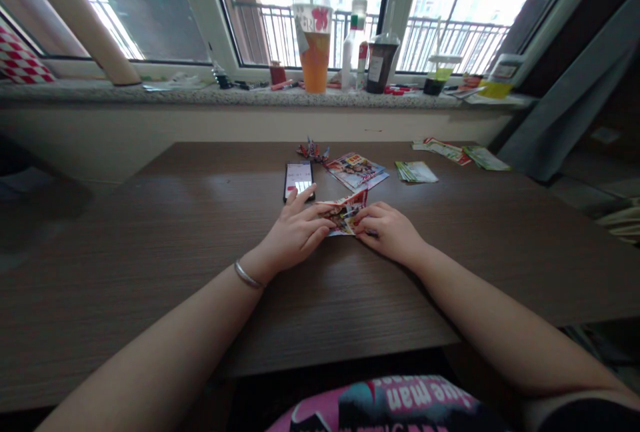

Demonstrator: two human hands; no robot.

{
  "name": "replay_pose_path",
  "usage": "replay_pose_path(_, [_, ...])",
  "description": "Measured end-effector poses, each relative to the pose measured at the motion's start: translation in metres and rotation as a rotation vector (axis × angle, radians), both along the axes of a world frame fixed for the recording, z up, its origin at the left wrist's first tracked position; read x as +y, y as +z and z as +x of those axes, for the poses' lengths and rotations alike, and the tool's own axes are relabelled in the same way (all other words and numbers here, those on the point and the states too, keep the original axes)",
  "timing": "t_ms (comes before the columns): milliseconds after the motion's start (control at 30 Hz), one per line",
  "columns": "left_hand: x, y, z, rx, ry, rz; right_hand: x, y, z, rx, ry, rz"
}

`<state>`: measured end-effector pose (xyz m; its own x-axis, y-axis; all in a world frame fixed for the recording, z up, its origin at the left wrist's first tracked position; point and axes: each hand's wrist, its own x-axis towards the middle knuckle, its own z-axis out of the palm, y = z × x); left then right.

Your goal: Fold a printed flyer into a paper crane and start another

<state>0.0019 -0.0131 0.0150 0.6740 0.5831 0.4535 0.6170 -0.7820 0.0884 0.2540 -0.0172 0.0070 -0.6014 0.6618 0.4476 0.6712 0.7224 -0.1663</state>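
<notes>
A colourful printed paper (pixel 343 217), partly folded with a flap standing up at the back, lies on the table between my hands. My left hand (pixel 295 229), with a silver bangle at the wrist, rests on its left side with the fingers stretched apart. At the right side, the bent fingers of my right hand (pixel 387 229) are closed on the paper. Just beyond my left fingertips lies a phone (pixel 299 175) with a lit screen. Behind the paper is a small stack of printed sheets (pixel 356 171). A folded paper piece (pixel 313 151) with pointed tips stands behind the phone.
Green-and-white cards (pixel 417 172) lie to the right on the brown table (pixel 200 239), with more leaflets (pixel 450 151) behind. On the stone windowsill (pixel 200 96) stand an orange drink cup (pixel 315 52), a dark drink cup (pixel 381 65), bottles and pens.
</notes>
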Motion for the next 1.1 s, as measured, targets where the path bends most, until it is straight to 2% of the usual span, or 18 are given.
replay_pose_path(400, [-0.0075,0.0042,0.0035,0.128,-0.009,0.094,0.0021,-0.0005,-0.0001,0.001,0.002,-0.048])
replay_pose_path(833, [-0.0082,0.0054,0.005,0.13,-0.049,0.065,0.0046,-0.0022,0.0011,0.142,-0.022,-0.081])
replay_pose_path(1100, [-0.0096,0.0089,0.0056,0.204,-0.136,0.045,0.0083,-0.0048,0.001,0.223,-0.029,-0.104])
